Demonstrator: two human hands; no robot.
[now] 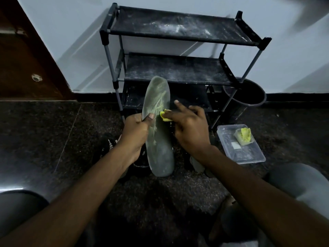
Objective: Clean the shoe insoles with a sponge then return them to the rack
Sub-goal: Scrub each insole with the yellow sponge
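Head view is dim, so many things are hard to see. At the upper left, a brown door (26,59) is cut off by the edge of the frame. In the lower left corner sits a grey rounded shape, maybe a knee, but I cannot tell.

Dark shoes (106,147) lie on the floor low in the middle. The arms and the insole cover most of them.

The left hand (137,134) grips the grey insole (158,125) by its left edge, with the thumb pressed on the front. The insole stands up in the middle of the frame, its top in front of the rack's low shelves. It has pale streaks on it.

The right hand (190,129) pinches a yellow sponge (164,116) against the right side of the insole. One finger sticks out straight. The fingers hide most of the sponge.

Behind the hands, the black rack (178,27) stands against the wall, with white dust on its shelves. The insole hides part of its bottom shelf.

At the right, a dark bucket (252,97) sits partly behind the rack's leg. Below it, a clear box (245,154) lies on the floor with another yellow piece (244,136) inside.
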